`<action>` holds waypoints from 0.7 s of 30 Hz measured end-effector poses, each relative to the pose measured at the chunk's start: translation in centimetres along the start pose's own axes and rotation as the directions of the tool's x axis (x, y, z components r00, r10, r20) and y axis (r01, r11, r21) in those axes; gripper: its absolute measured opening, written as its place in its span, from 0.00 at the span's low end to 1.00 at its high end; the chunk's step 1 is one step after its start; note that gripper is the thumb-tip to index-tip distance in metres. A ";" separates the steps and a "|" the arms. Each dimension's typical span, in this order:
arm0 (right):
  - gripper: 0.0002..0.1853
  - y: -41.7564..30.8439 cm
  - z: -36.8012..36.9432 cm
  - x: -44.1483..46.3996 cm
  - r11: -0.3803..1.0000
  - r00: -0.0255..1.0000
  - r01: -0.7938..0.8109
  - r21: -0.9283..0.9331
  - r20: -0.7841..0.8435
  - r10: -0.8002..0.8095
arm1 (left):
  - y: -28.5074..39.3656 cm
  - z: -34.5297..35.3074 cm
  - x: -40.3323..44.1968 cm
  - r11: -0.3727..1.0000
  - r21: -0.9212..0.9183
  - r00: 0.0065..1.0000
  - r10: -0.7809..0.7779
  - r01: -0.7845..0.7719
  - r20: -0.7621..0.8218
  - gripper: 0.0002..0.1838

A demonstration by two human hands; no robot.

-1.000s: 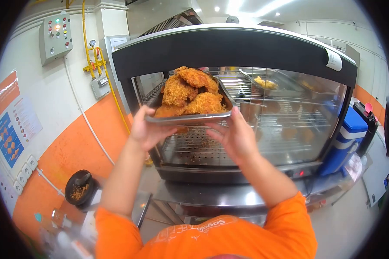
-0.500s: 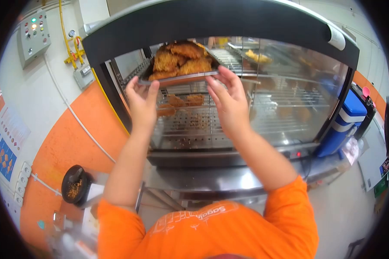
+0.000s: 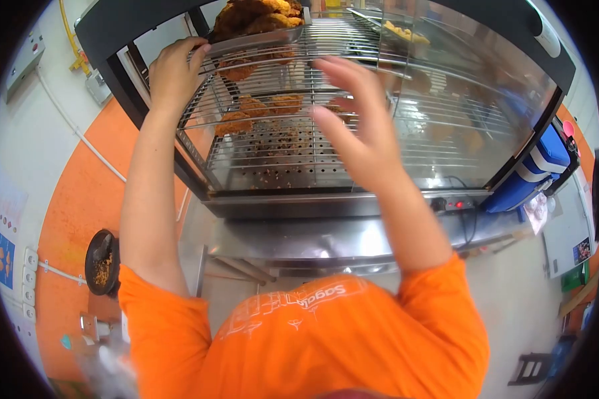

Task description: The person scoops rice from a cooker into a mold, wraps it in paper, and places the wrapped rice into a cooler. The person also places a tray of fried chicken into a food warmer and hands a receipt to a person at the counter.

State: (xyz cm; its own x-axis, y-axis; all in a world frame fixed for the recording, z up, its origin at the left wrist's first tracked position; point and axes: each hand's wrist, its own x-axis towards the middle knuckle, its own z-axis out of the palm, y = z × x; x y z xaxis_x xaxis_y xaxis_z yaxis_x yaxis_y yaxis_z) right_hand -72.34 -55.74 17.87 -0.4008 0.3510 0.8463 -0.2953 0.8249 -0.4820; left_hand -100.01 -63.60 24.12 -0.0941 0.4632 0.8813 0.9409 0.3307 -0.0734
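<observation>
Left hand [image 3: 174, 76] at tray's [image 3: 259, 41] edge, grip unclear; right hand [image 3: 364, 123] spread, empty. Uneven push could spill chicken [image 3: 253, 16] beyond left hand

High inside the display cabinet [image 3: 279, 205], the chicken pile [image 3: 256, 20] is sliced off by the view's top edge; before the cabinet, the right hand [image 3: 371, 136] is caught blurred; below the cabinet's left, pale objects [image 3: 110, 362] are smeared past recognition.

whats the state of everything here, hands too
tray, heaped with fried pieces
left hand, at the tray's left corner, grip unclear
right hand, open and off the tray, blurred
display cabinet, open at its front left
red light, lit
black bowl, holding crumbs
blue cooler, lid apparently shut
</observation>
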 end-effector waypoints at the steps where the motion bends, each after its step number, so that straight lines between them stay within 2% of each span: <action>1: 0.22 0.1 -1.4 -1.5 1.000 0.994 -0.013 -0.007 -0.105 0.013 | -0.4 0.2 0.2 0.998 -0.062 0.999 0.024 -0.022 0.028 0.12; 2: 0.22 1.1 -2.7 -3.0 0.998 0.976 -0.056 0.013 -0.211 0.057 | -0.9 0.5 0.3 0.992 -0.123 0.997 0.047 -0.040 0.059 0.12; 3: 0.21 2.6 -3.7 -4.7 0.994 0.944 -0.100 0.039 -0.312 0.108 | -1.3 0.5 0.3 0.992 -0.060 0.991 0.119 -0.115 0.063 0.12; 5: 0.22 5.6 -4.8 -7.7 0.967 0.873 -0.254 -0.012 -0.433 0.224 | -1.7 0.1 0.3 0.994 -0.026 0.990 0.112 -0.110 0.085 0.13; 6: 0.22 6.5 -4.5 -8.6 0.966 0.872 -0.257 -0.006 -0.433 0.229 | -1.9 -0.2 0.3 0.993 0.006 0.989 0.114 -0.115 0.098 0.13; 8: 0.24 7.7 -3.9 -9.8 0.894 0.851 -0.448 0.030 -0.292 0.436 | -2.7 -0.7 0.0 0.998 -0.015 0.992 0.066 -0.065 0.110 0.13; 12: 0.27 8.1 -1.5 -10.6 0.928 0.902 -0.367 0.058 -0.220 0.371 | -4.1 -1.4 -0.3 0.995 0.072 0.993 0.067 -0.074 0.095 0.13; 14: 0.30 7.7 -0.9 -10.5 0.938 0.914 -0.345 -0.038 -0.242 0.326 | -3.8 -1.7 -0.2 0.996 0.080 0.996 0.039 -0.046 0.085 0.14; 16: 0.31 7.7 -0.9 -10.5 0.942 0.922 -0.332 -0.043 -0.224 0.315 | -3.6 -2.1 -0.2 0.994 0.107 0.996 0.011 -0.021 0.088 0.14; 18: 0.33 7.5 -0.6 -10.6 0.952 0.944 -0.304 -0.041 -0.146 0.296 | -4.1 -2.5 -0.2 0.965 0.260 0.989 -0.013 -0.026 0.146 0.13; 21: 0.37 6.9 0.4 -10.5 0.964 0.964 -0.265 -0.016 -0.042 0.264 | -3.9 -2.6 -0.4 0.945 0.327 0.988 -0.028 -0.024 0.152 0.13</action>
State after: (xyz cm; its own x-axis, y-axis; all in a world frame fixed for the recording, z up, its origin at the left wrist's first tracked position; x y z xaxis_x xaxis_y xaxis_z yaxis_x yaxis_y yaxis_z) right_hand -70.46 -53.91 5.58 -0.4273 0.5747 0.6980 -0.1648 0.7096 -0.6851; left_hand -102.84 -67.20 25.26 -0.1684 0.5733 0.8018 0.7845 0.5705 -0.2431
